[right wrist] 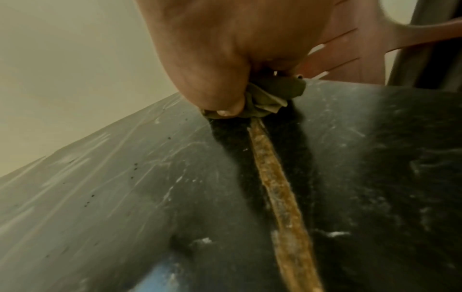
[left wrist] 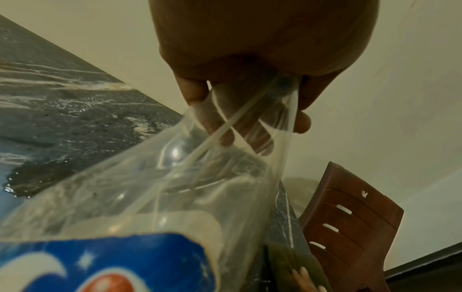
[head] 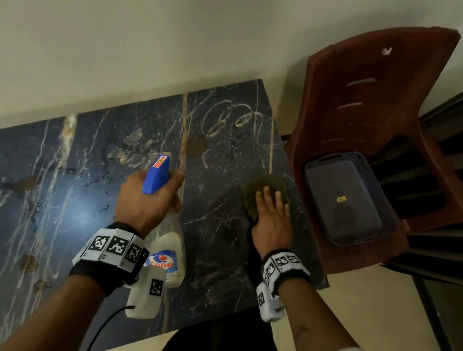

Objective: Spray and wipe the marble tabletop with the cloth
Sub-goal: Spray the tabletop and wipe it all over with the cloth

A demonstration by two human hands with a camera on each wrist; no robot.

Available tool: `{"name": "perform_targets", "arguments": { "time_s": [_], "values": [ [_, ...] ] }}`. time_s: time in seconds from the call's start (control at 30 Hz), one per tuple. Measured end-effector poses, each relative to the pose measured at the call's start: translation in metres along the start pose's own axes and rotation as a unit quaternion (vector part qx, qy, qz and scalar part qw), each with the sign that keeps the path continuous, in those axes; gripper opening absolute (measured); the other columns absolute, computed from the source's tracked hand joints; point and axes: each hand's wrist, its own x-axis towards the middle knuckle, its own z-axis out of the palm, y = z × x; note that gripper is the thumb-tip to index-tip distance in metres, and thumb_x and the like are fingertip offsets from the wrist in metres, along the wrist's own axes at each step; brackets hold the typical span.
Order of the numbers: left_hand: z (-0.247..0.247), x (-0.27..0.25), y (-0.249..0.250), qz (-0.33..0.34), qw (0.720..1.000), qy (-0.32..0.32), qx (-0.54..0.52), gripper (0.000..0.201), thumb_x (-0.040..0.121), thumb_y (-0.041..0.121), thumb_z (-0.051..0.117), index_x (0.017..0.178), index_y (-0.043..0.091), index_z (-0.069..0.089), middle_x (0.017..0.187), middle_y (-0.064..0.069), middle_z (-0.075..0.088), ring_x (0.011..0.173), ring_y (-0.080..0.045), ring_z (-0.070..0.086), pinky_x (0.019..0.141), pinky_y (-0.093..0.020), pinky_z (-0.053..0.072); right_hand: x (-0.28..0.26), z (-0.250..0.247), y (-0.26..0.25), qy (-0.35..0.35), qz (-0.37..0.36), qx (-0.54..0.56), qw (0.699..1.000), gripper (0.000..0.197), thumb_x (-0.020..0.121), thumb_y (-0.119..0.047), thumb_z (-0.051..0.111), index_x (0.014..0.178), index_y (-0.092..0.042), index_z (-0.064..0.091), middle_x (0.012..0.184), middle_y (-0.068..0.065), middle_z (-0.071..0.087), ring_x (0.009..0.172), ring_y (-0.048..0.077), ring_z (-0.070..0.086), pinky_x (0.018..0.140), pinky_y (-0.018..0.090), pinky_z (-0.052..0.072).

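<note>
Cloth [head: 263, 193] lies near the marble tabletop [head: 41, 208] edge beside the chair [head: 381, 113], under my flat right hand [head: 273, 220] for wiping; my left hand [head: 146, 199] grips the spray bottle [head: 168, 244] raised, aimed ahead.

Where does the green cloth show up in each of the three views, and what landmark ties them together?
Head: the cloth lies right of centre on the marble tabletop, under the right hand.
Left wrist: bottom edge, right of centre, beside the spray bottle.
Right wrist: upper centre, bunched under the fingers.
Shared landmark: the brown chair.
</note>
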Motion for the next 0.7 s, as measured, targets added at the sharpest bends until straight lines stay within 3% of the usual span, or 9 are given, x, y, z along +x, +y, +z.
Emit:
{"name": "perform_targets", "arguments": {
  "time_s": [0.1,0.2,0.3,0.4,0.57,0.7],
  "values": [
    [0.004,0.003,0.003,0.001,1.000,-0.007,0.001,0.043,0.100,0.036,0.061,0.070,0.006,0.068,0.060,-0.010,0.072,0.057,-0.016,0.066,0.062,-0.026,0.045,-0.011,-0.005,0.014,0.010,0.058,0.017,0.998,0.077,0.093,-0.008,0.053,0.161,-0.021,0.019,0.170,-0.002,0.003,0.156,0.027,0.000,0.127,0.047,0.006],
    [0.008,0.008,-0.001,-0.001,1.000,-0.011,-0.015,0.040,0.100,0.037,0.063,0.072,0.008,0.068,0.061,-0.011,0.072,0.064,-0.029,0.071,0.070,-0.033,0.054,-0.018,0.002,0.000,0.004,0.064,0.019,0.998,0.077,0.094,-0.010,0.051,0.162,-0.019,0.014,0.170,0.002,0.000,0.156,0.032,-0.004,0.127,0.048,0.003],
    [0.016,0.014,0.000,-0.003,1.000,-0.021,-0.020,0.041,0.099,0.040,0.063,0.074,0.008,0.068,0.062,-0.010,0.072,0.065,-0.030,0.071,0.070,-0.033,0.055,-0.012,0.009,-0.017,-0.020,-0.038,0.021,0.999,0.077,0.094,-0.008,0.050,0.162,-0.020,0.015,0.170,0.000,-0.001,0.156,0.031,-0.007,0.126,0.049,0.001],
    [0.022,0.016,0.002,-0.001,0.999,-0.030,-0.021,0.037,0.098,0.039,0.065,0.076,0.010,0.068,0.060,-0.010,0.072,0.064,-0.029,0.071,0.071,-0.035,0.056,0.002,-0.002,0.007,-0.048,-0.132,-0.022,0.990,0.083,0.090,-0.002,0.051,0.161,-0.025,0.016,0.170,-0.005,0.001,0.156,0.025,-0.003,0.127,0.044,-0.001],
    [0.022,0.019,0.004,-0.006,0.999,-0.031,-0.013,0.036,0.098,0.040,0.065,0.080,0.010,0.069,0.061,-0.010,0.072,0.063,-0.028,0.071,0.069,-0.034,0.054,0.028,-0.026,0.054,0.002,0.052,0.003,0.999,0.079,0.093,-0.011,0.055,0.162,-0.018,0.016,0.170,0.002,0.003,0.155,0.033,0.002,0.126,0.050,0.010],
    [0.028,0.018,0.012,-0.010,1.000,-0.028,-0.003,0.046,0.099,0.041,0.064,0.070,0.006,0.068,0.058,-0.010,0.072,0.055,-0.018,0.066,0.062,-0.029,0.046,0.014,-0.009,0.015,0.013,0.007,0.000,1.000,0.075,0.095,-0.009,0.050,0.161,-0.012,0.014,0.170,0.008,-0.001,0.155,0.035,-0.005,0.126,0.049,0.002]
  ]
}}
